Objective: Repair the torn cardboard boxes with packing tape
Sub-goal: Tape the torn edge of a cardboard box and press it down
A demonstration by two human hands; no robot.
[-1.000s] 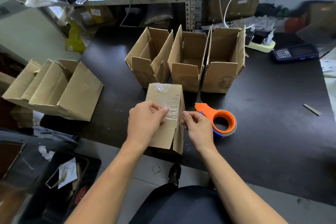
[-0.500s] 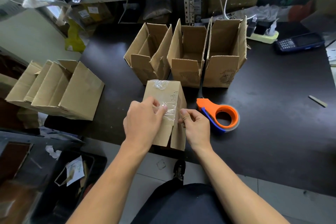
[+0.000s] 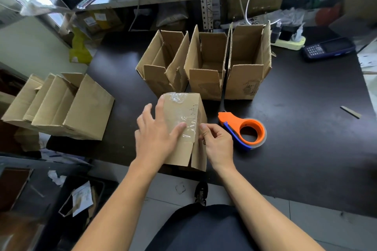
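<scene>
A: Where is the box being fixed?

B: The small cardboard box (image 3: 184, 126) stands at the near edge of the black counter (image 3: 295, 149), right in front of the person. Clear tape (image 3: 188, 126) is stuck on its side, and more is crinkled at its top.

A: What is the left hand doing?

B: The left hand (image 3: 157, 136) lies flat on the box's left side. Its fingers are spread and straight. The thumb presses on the tape.

A: And the right hand?

B: The right hand (image 3: 217, 141) is curled. Its thumb and first finger touch the right edge of the box, by the tape. It looks like a pinch, but I cannot tell for sure.

A: Where is the tape roll?

B: The orange tape dispenser (image 3: 244, 130) lies on the counter, just to the right of the right hand. Nobody holds it.

A: Any other boxes?

B: 3 open boxes (image 3: 206, 67) stand in a row just behind the small one. More flat boxes (image 3: 61, 108) lie far to the left.
</scene>
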